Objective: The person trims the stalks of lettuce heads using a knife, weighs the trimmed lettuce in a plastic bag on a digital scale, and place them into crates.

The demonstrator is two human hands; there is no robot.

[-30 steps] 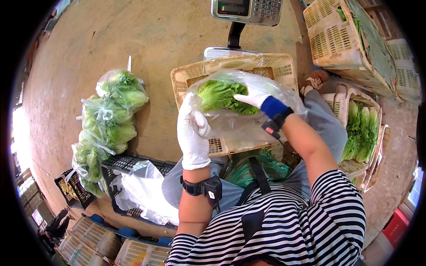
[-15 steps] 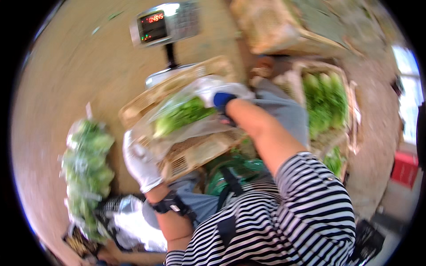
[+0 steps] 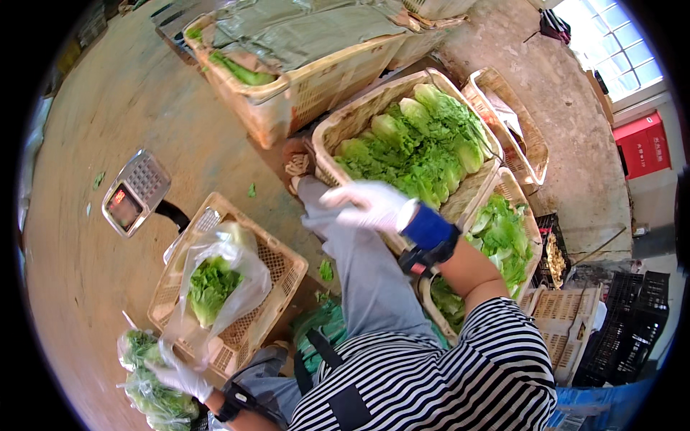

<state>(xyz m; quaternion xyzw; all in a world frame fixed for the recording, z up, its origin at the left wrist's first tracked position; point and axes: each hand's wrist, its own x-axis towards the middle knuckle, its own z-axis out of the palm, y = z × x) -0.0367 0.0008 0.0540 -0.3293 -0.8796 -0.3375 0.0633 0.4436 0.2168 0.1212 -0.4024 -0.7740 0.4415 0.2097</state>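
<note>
A clear plastic bag (image 3: pixel 253 273) with a head of green lettuce (image 3: pixel 213 289) inside lies in a tan plastic crate (image 3: pixel 282 287) on the scale at left. Its loose mouth stretches toward me over the crate's near rim. There my white-gloved left hand (image 3: pixel 178 376) appears closed on the film, beside several bagged lettuces (image 3: pixel 154 391). My right hand (image 3: pixel 370 204), in a white glove with a blue cuff, is slightly blurred above my knee. It is empty with fingers apart, near the large crate (image 3: pixel 329 136) of leafy lettuce heads (image 3: pixel 431 147).
The scale's display (image 3: pixel 123 207) stands beyond the left crate. A covered crate (image 3: pixel 316 93) sits at the far side. To my right are another lettuce crate (image 3: pixel 530 208), a small tan crate (image 3: pixel 539 154), black crates (image 3: pixel 625 316) and a red box (image 3: pixel 642 146).
My view has swung right. My right hand has left the plastic bag and moved over toward the lettuce crate. My left hand has come down toward the bagged lettuces.
</note>
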